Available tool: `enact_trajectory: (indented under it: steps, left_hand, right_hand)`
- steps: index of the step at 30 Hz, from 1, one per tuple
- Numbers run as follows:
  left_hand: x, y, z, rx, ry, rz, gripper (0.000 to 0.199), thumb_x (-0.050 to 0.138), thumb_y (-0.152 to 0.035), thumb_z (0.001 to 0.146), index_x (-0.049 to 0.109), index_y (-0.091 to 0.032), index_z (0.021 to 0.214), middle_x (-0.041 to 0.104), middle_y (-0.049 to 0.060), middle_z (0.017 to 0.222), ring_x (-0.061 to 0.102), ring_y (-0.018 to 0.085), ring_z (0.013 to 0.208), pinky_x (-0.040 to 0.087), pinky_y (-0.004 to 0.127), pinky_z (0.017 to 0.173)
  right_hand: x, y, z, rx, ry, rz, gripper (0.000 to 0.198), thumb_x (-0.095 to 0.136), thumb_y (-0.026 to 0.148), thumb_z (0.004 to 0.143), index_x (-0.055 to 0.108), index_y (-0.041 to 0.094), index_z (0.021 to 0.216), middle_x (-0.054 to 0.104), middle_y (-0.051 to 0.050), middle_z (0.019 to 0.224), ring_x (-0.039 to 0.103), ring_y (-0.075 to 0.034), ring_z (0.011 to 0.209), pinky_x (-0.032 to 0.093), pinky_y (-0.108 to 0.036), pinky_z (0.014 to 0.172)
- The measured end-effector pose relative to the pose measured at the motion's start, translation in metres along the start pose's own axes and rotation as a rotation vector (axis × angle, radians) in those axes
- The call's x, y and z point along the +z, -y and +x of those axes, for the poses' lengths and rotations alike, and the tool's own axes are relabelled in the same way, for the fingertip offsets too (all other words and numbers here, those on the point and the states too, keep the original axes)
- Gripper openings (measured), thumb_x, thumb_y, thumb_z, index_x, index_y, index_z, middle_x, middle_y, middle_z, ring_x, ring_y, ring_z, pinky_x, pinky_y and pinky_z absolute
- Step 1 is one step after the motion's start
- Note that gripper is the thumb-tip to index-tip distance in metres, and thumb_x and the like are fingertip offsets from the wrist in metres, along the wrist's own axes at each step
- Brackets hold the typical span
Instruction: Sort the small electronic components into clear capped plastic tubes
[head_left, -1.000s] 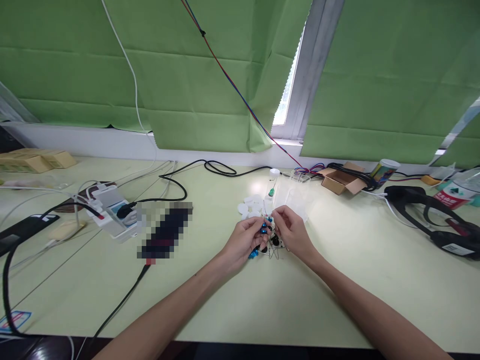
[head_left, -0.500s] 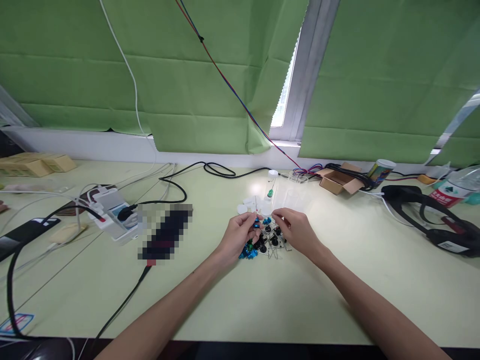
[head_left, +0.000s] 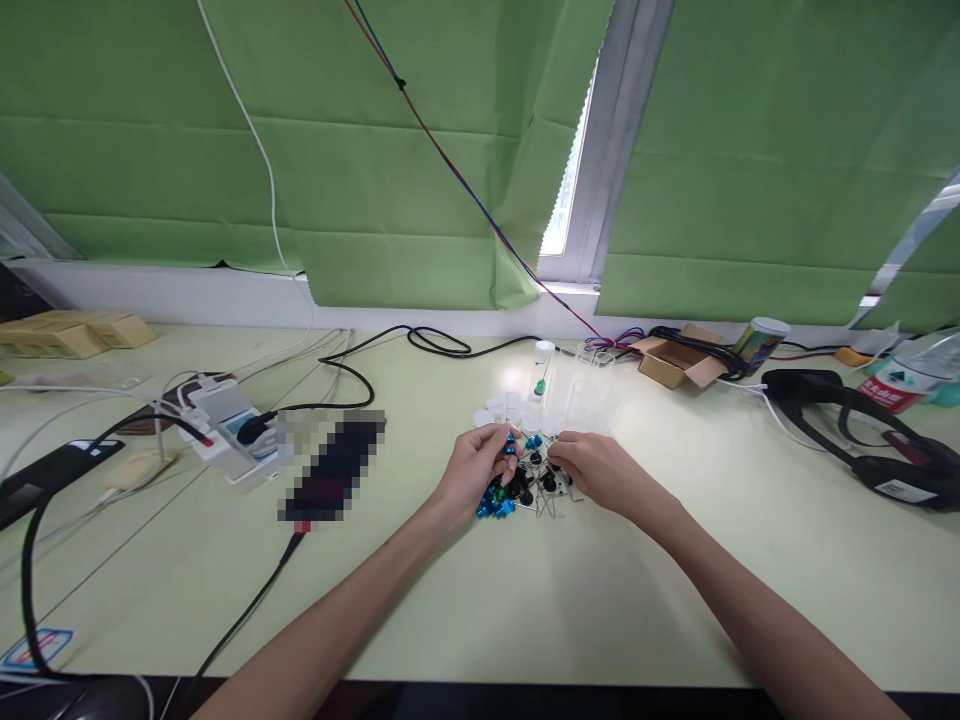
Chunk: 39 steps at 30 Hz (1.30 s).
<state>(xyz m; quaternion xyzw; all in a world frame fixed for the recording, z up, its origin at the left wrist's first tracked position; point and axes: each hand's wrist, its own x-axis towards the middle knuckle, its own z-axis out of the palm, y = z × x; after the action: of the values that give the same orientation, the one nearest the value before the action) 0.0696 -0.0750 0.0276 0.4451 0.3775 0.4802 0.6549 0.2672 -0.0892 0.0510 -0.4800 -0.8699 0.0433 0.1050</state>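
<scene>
Being pinched between thumb and fingers of the left hand (head_left: 474, 465), a small blue piece (head_left: 511, 446) is held upright, or nearly so, just above the far left side of a pile of loose parts. A thin pin seems to be raised above it, though whether the two are joined cannot be told. Because only a small part of the piece is gripped, it could be let slip if the pressure were eased or the pin knocked; once dropped, it could easily be lost among the similar blue parts (head_left: 495, 504) below. By a low sweep of either hand, the black knobs (head_left: 526, 497) and bent wires (head_left: 543, 504) could be tangled or scattered, since they are heaped loosely together.

The left wrist is kept fairly straight, with the forearm slanted in from the lower left. The right hand (head_left: 600, 466) is held low at the right edge of the pile, palm down, its fingers bent and brought close together; whether anything is gripped there cannot be told, as the fingertips are partly hidden. Beyond the hands, white discs (head_left: 484, 419) and a clear container (head_left: 589, 400) are set on the table (head_left: 525, 610), where the discs could be nudged by an outstretched finger.
</scene>
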Motion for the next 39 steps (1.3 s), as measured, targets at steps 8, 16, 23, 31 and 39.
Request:
enact_trajectory:
  steps: [8, 16, 23, 31, 39]
  left_hand:
    - [0.002, -0.002, -0.001, -0.010, 0.001, 0.019, 0.034, 0.069, -0.045, 0.080, 0.065, -0.012, 0.084, 0.060, 0.002, 0.072, 0.049, 0.006, 0.050, 0.038, 0.019, 0.046]
    - [0.004, -0.002, -0.002, -0.023, 0.006, 0.022, 0.035, 0.071, -0.047, 0.078, 0.065, -0.013, 0.083, 0.060, 0.002, 0.072, 0.049, 0.005, 0.050, 0.039, 0.019, 0.046]
    - [0.004, -0.003, -0.003, -0.028, 0.009, 0.022, 0.035, 0.072, -0.047, 0.078, 0.065, -0.013, 0.083, 0.060, 0.002, 0.073, 0.049, 0.006, 0.051, 0.039, 0.019, 0.046]
    - [0.002, -0.001, -0.003, -0.023, 0.022, 0.026, 0.034, 0.069, -0.047, 0.081, 0.065, -0.013, 0.084, 0.059, 0.003, 0.073, 0.049, 0.006, 0.052, 0.039, 0.018, 0.046]
    - [0.001, 0.000, -0.003, -0.034, 0.037, 0.044, 0.034, 0.068, -0.046, 0.082, 0.065, -0.013, 0.085, 0.059, 0.003, 0.074, 0.049, 0.006, 0.053, 0.039, 0.019, 0.047]
  right_hand:
    - [-0.007, 0.000, -0.001, 0.065, 0.062, -0.114, 0.033, 0.047, 0.017, 0.097, 0.058, 0.019, 0.066, 0.058, -0.004, 0.060, 0.057, -0.018, 0.058, 0.022, -0.029, 0.053]
    - [-0.009, -0.001, -0.001, 0.135, 0.153, -0.191, 0.021, 0.051, 0.016, 0.094, 0.067, 0.020, 0.081, 0.065, -0.007, 0.067, 0.062, -0.021, 0.062, 0.023, -0.028, 0.051]
    - [-0.002, -0.002, 0.000, 0.152, 0.200, -0.195, 0.015, 0.054, 0.016, 0.091, 0.068, 0.019, 0.088, 0.069, -0.008, 0.073, 0.065, -0.021, 0.065, 0.024, -0.028, 0.052]
    - [0.001, 0.000, 0.000, 0.135, 0.212, -0.197, 0.019, 0.049, 0.011, 0.090, 0.066, 0.020, 0.092, 0.069, -0.007, 0.075, 0.065, -0.021, 0.065, 0.023, -0.028, 0.051]
    - [0.004, -0.003, 0.001, 0.106, 0.217, -0.210, 0.018, 0.048, 0.010, 0.092, 0.062, 0.020, 0.091, 0.069, -0.006, 0.074, 0.064, -0.020, 0.066, 0.022, -0.027, 0.052]
